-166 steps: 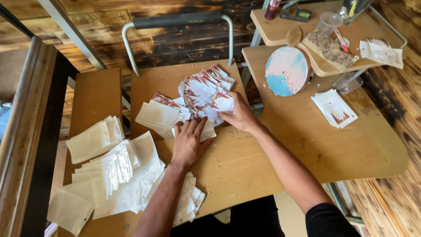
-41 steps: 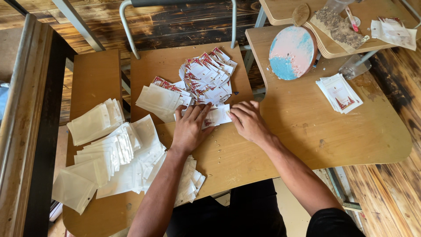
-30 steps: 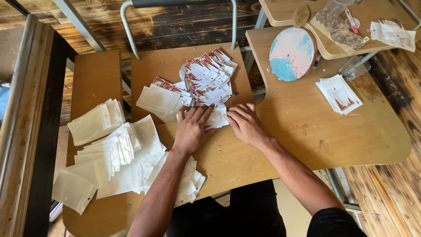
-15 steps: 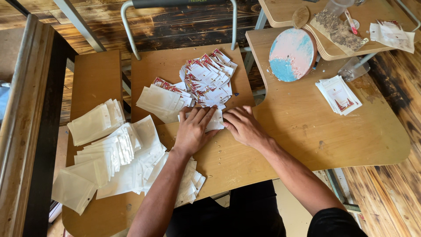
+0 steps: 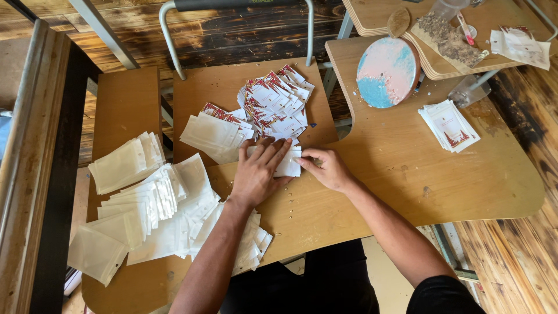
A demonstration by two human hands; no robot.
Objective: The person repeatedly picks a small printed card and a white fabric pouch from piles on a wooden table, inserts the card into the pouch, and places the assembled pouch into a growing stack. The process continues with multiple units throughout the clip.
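- we press left hand [image 5: 257,174] flat on small white packet [image 5: 289,166]; right hand [image 5: 326,168] pinches its edge
- step looks like sealing; next needs firm press along edge

We see white sachets [image 5: 273,104] with red-patterned edges, pale cream translucent pouches [image 5: 145,203], a round board [image 5: 387,71] mottled pink and light blue, a light brown table [image 5: 407,180], and dark scorched floor planks [image 5: 221,35].
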